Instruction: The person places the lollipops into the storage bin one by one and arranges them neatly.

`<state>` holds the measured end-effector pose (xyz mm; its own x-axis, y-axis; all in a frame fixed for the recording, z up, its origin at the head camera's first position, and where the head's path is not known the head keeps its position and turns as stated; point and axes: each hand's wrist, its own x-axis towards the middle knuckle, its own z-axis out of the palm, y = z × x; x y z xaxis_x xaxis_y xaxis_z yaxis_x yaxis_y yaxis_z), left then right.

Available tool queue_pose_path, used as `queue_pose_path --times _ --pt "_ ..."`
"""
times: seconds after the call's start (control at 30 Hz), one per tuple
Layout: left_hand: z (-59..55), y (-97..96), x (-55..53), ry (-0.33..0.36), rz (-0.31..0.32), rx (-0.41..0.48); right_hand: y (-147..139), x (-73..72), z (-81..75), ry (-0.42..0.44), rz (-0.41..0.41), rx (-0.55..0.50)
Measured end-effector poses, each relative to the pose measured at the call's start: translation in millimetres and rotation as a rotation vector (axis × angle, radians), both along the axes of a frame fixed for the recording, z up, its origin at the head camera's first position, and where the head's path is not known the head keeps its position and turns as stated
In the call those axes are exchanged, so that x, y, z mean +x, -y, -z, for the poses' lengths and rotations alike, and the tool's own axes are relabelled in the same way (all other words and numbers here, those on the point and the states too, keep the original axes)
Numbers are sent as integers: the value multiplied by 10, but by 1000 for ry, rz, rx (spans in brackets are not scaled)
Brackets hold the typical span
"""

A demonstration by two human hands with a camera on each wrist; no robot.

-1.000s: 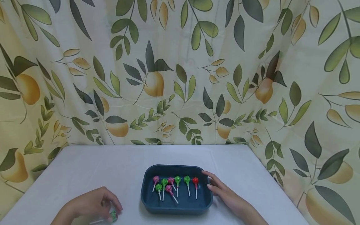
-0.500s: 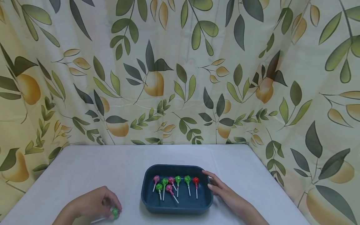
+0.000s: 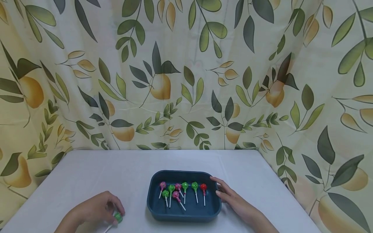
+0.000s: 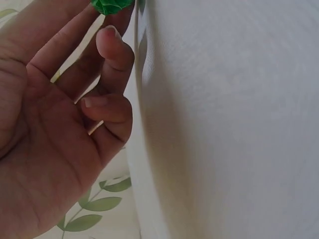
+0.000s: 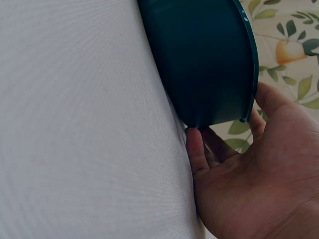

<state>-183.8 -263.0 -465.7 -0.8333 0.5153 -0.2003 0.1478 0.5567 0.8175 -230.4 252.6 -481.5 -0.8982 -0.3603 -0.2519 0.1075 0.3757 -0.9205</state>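
Observation:
My left hand [image 3: 94, 208], at the front left of the table, pinches a green-wrapped lollipop [image 3: 118, 217] by its head between fingertips and thumb. Its white stick slants down toward the near edge. In the left wrist view only the bottom of the green lollipop head [image 4: 110, 5] shows, while the other fingers curl loosely below it. A dark blue rectangular tray [image 3: 183, 217] sits at the middle front. Against its right wall and rim rest the fingers of my right hand [image 3: 237, 202]; the right wrist view shows them touching the tray's end [image 5: 209, 64].
Several lollipops lie in the tray, among them a red lollipop [image 3: 203, 187], a pink lollipop [image 3: 175, 195] and a green lollipop [image 3: 194, 186]. A white cloth covers the table [image 3: 116, 168]. Behind it hangs a curtain [image 3: 186, 123] printed with leaves and fruit.
The green lollipop in my left hand has shifted slightly up, and its stick has swung from nearly level to a steeper slant. My right hand and the tray keep their places.

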Motion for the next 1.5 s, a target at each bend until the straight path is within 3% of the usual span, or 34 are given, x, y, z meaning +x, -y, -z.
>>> queue_pose_path --times 0.3,0.83,0.97,1.33,1.5 --pt "41 56 -26 11 -18 -4 -1 3 -1 9 11 3" --pt "-22 50 -15 -28 -105 42 7 20 -21 6 19 13" --pt "-21 38 -30 -40 -180 17 6 21 -17 3 13 11" --pt "-36 -86 -62 -88 -524 -43 22 13 5 2 12 18" --pt "-52 -125 -108 -96 -595 -35 12 14 1 3 12 11"
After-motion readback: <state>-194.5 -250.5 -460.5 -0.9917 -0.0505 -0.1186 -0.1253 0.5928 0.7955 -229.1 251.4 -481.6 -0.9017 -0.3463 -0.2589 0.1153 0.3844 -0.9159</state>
